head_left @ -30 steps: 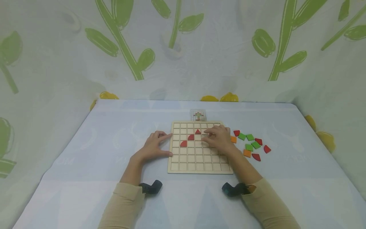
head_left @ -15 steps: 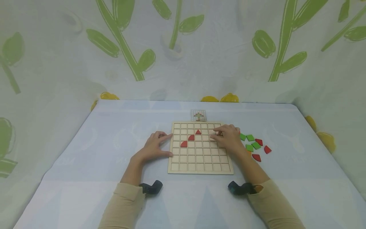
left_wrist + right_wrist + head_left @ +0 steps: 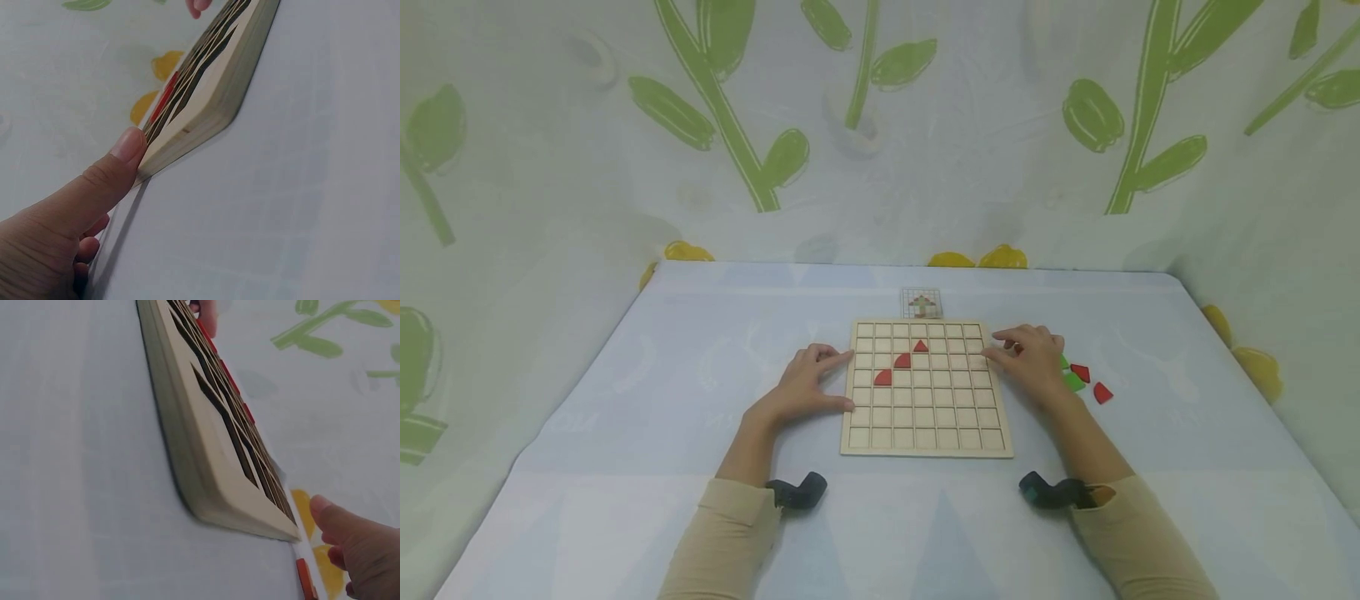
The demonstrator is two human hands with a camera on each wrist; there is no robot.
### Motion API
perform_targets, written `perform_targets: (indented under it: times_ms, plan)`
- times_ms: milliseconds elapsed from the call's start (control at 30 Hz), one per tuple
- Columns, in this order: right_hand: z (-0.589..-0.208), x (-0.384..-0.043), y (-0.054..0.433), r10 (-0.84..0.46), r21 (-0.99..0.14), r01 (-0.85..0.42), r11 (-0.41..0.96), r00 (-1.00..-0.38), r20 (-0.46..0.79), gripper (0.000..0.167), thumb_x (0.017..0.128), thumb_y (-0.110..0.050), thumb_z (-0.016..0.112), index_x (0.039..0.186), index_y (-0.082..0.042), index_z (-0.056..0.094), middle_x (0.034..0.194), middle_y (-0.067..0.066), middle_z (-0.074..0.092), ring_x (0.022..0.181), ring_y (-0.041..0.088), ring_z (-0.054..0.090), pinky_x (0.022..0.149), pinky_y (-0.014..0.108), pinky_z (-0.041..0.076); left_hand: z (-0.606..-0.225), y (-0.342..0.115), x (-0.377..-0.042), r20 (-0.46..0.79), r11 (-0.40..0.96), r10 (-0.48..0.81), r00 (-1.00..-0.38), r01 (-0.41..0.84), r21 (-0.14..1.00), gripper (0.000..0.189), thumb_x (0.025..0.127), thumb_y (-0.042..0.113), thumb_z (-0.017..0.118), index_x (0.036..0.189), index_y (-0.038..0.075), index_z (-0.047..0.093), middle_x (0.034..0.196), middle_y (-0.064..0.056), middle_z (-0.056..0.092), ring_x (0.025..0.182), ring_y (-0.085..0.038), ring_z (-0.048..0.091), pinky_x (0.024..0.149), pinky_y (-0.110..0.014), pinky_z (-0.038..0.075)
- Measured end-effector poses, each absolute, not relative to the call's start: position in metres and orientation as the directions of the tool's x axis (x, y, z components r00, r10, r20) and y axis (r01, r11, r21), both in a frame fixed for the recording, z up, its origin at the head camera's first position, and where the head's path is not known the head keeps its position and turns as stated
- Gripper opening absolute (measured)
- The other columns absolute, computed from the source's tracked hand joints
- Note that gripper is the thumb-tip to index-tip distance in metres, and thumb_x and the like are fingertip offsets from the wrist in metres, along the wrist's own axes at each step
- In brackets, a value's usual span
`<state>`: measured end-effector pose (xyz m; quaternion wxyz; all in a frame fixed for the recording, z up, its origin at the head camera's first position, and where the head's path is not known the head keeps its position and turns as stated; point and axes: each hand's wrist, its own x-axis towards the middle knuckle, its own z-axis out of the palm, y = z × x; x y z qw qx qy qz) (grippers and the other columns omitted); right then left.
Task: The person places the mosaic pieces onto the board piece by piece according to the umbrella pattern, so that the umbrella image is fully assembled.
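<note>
A wooden grid board (image 3: 925, 437) lies on the table in the head view. Three red pieces run in a diagonal on it: a triangle (image 3: 921, 346) and two quarter circles (image 3: 902, 361), the lower one (image 3: 883, 378) farther left. My left hand (image 3: 805, 383) rests against the board's left side, thumb and index finger spread along the edge; in the left wrist view its thumb (image 3: 100, 181) touches the board's side near a corner. My right hand (image 3: 1033, 362) hovers just off the right edge, thumb and forefinger apart with nothing between them.
Loose tiles lie beyond my right hand, partly covered by it: green (image 3: 1073, 382) and red (image 3: 1102, 392) ones show. An orange tile (image 3: 306, 579) appears low in the right wrist view. A small pattern card (image 3: 921, 303) sits behind the board's far edge.
My right hand has moved rightward from over the board to past its right edge, now covering several loose tiles. My left hand and the red pieces on the board have stayed put.
</note>
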<state>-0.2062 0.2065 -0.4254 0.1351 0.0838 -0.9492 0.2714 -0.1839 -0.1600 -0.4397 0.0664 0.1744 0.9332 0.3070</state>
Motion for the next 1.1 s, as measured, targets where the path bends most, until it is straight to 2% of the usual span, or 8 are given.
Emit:
perform_targets:
  times_ms: [233,633,900,1100]
  plan:
    - [-0.427,-0.209,0.221,-0.036,-0.452,-0.168,0.876,-0.958,0.286,0.042,0.083,-0.034,0.071,0.112,-0.005,0.067,0.103,0.017,0.064,0.098,0.034,0.047,0.083,0.052,0.025,-0.438,-0.159,-0.184,-0.016,0.749,0.369,-0.929,0.287,0.597,0.087,0.069,0.048,0.080,0.143,0.022,0.044,0.131,-0.007,0.040,0.116,-0.025,0.036,0.097,-0.046,0.033]
    - [-0.426,-0.207,0.237,0.025,-0.475,-0.092,0.875,-0.972,0.233,0.044,0.086,-0.038,0.067,0.113,-0.003,0.066,0.097,0.016,0.062,0.097,0.035,0.046,0.088,0.055,0.023,-0.437,-0.159,-0.184,-0.016,0.747,0.370,-0.929,0.288,0.600,0.087,0.069,0.048,0.080,0.143,0.022,0.044,0.129,-0.007,0.041,0.115,-0.025,0.036,0.097,-0.046,0.033]
    - [-0.429,-0.206,0.243,0.092,-0.440,-0.003,0.898,-0.977,0.195,0.051,0.082,-0.047,0.068,0.108,-0.003,0.067,0.096,0.016,0.063,0.092,0.035,0.046,0.083,0.055,0.026,-0.438,-0.160,-0.184,-0.018,0.749,0.373,-0.928,0.290,0.596,0.087,0.069,0.047,0.080,0.143,0.021,0.044,0.128,-0.006,0.041,0.115,-0.025,0.036,0.097,-0.045,0.033]
    - [-0.428,-0.206,0.240,0.095,-0.441,0.012,0.897,-0.981,0.168,0.048,0.083,-0.044,0.068,0.108,-0.003,0.068,0.098,0.017,0.062,0.093,0.036,0.044,0.082,0.055,0.025,-0.439,-0.160,-0.184,-0.017,0.753,0.371,-0.929,0.290,0.591,0.086,0.069,0.047,0.080,0.143,0.021,0.044,0.128,-0.006,0.042,0.114,-0.025,0.037,0.096,-0.045,0.033]
